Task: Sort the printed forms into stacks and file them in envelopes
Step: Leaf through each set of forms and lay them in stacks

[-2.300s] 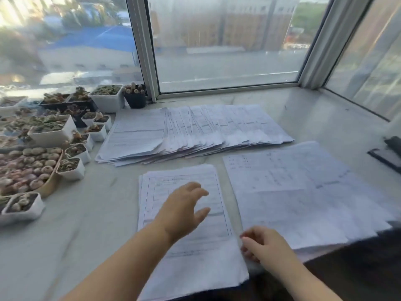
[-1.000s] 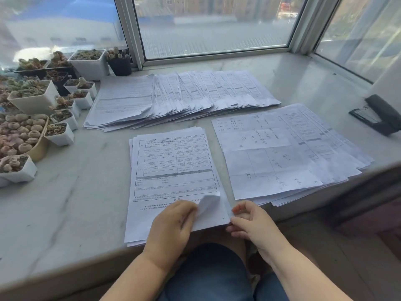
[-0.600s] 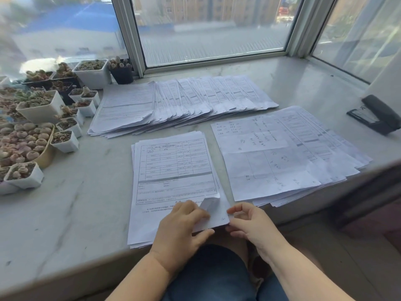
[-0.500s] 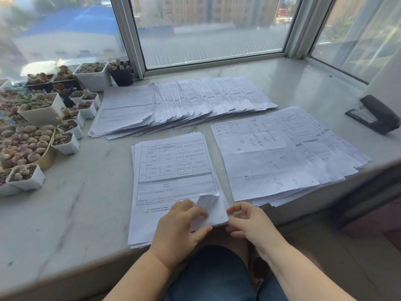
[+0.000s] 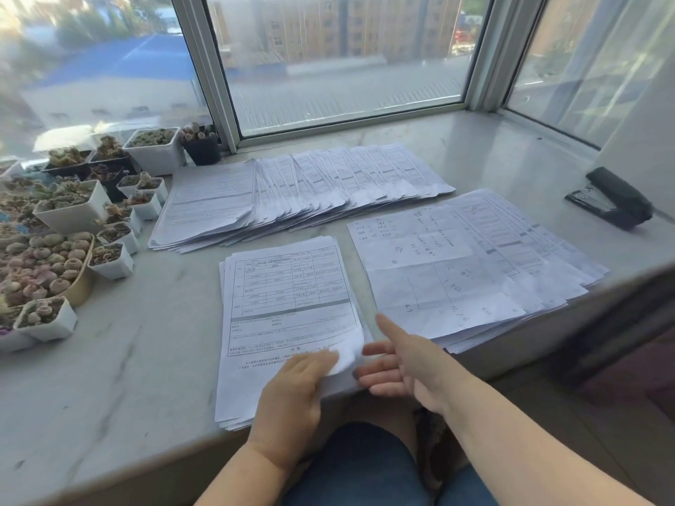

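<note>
now the right hand (image 5: 405, 370) opens, letting go beside the near stack (image 5: 288, 315); the left hand (image 5: 296, 388) still pinches its lifted top-sheet corner, ready to peel.

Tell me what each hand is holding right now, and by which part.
The left hand grips the near stack's top sheet by its curled lower right corner. The right hand is open, holding nothing.

There is a single view, from a camera on the person's head, looking forward and steeply down over the near edge of the counter (image 5: 120, 378). It sits close above that edge. The wide lens bends the counter's near edge into a curve and takes in the far edge under the window (image 5: 343, 60). No second view shares the scene.
</note>
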Available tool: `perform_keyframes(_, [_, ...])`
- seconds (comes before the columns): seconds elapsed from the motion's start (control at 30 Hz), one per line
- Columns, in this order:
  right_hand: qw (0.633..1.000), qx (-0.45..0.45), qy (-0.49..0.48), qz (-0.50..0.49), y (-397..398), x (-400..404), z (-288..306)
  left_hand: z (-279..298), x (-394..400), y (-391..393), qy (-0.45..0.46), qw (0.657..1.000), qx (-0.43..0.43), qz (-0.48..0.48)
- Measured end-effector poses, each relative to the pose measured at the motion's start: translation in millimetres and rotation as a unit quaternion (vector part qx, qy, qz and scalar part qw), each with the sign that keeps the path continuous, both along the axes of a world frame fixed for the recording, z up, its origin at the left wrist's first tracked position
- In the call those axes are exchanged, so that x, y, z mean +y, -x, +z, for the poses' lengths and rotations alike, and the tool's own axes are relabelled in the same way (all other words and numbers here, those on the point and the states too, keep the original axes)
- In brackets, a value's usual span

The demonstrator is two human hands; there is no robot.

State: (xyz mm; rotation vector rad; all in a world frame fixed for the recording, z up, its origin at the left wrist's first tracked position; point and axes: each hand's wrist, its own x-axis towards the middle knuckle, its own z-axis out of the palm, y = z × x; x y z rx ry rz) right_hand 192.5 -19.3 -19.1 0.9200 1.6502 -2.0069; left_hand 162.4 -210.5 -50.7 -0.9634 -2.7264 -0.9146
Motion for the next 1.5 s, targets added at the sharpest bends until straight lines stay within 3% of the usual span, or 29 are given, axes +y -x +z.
perform_keyframes(0.07, [0.999,-0.007,0.019,0.029,6.5,-11.7,11.7,7.8,4.7,0.3,0.044,0.995,0.073,-0.045])
perform_keyframes(0.17, [0.998,0.064,0.015,0.006,11.5,-12.2,26.6,21.5,15.2,8.6,0.054,0.985,0.140,-0.080])
perform_keyframes(0.3, [0.983,0.181,-0.028,-0.014,6.3,12.7,47.7,43.3,41.9,23.5,-0.004,0.976,0.206,-0.067])
perform_keyframes(0.43, [0.961,0.249,-0.073,-0.097,-6.4,76.5,68.6,69.5,89.2,24.2,-0.055,0.968,0.230,-0.083])
perform_keyframes(0.6, [0.932,0.277,-0.028,-0.234,-21.4,185.0,79.2,88.2,165.9,6.9,-0.082,0.974,0.160,-0.136])
perform_keyframes(0.77, [0.889,0.256,0.007,-0.380,-30.3,295.6,73.7,62.9,258.7,-8.5,0.017,0.990,-0.021,-0.137])
perform_keyframes(0.93, [0.881,0.205,0.061,-0.422,-28.2,365.3,53.3,25.5,342.2,-14.8,0.163,0.972,0.001,-0.167])
perform_keyframes(1.03, [0.895,0.192,0.090,-0.393,-22.7,382.5,34.3,12.0,371.4,-13.7,0.196,0.967,0.009,-0.164])
perform_keyframes(1.3, [0.931,0.170,0.137,-0.291,-16.7,396.7,-10.1,-13.9,373.8,-4.4,0.077,0.983,-0.016,-0.168])
perform_keyframes(1.5, [0.942,0.167,0.142,-0.254,-14.8,399.7,-17.8,-13.3,366.2,-3.8,-0.028,0.990,-0.075,-0.113])
